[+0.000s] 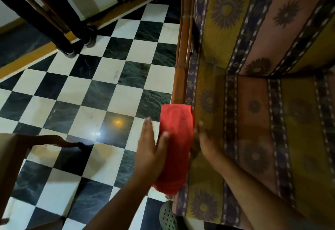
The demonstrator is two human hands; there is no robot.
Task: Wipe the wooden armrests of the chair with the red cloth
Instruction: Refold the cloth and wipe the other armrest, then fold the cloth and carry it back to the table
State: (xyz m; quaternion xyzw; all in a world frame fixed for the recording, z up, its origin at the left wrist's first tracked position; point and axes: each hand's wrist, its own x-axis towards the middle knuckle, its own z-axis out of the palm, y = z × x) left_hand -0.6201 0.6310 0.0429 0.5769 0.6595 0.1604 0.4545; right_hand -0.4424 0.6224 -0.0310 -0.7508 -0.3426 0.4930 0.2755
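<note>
Floor: black/white checker tiles (116, 77), glare spot at centre. Chair (253, 91) w/ striped sun-print cushions fills the 3 o'clock side; its wooden armrest (183, 52) runs along the cushion's left edge from 12 toward 6.

Left hand (150, 150): fingers straight, spread flat, not curled; thumb tip pressed on the red cloth (176, 144), palm against its left side.

Right hand (206, 142): on the cloth's right side, fingers mostly hidden behind the fabric; cannot tell if gripping or only pressing.

Cloth: draped over lower armrest, between both hands. Long axis 12–6, parallel w/ the rail. Grey perforated shoe (168, 217) at 6.
</note>
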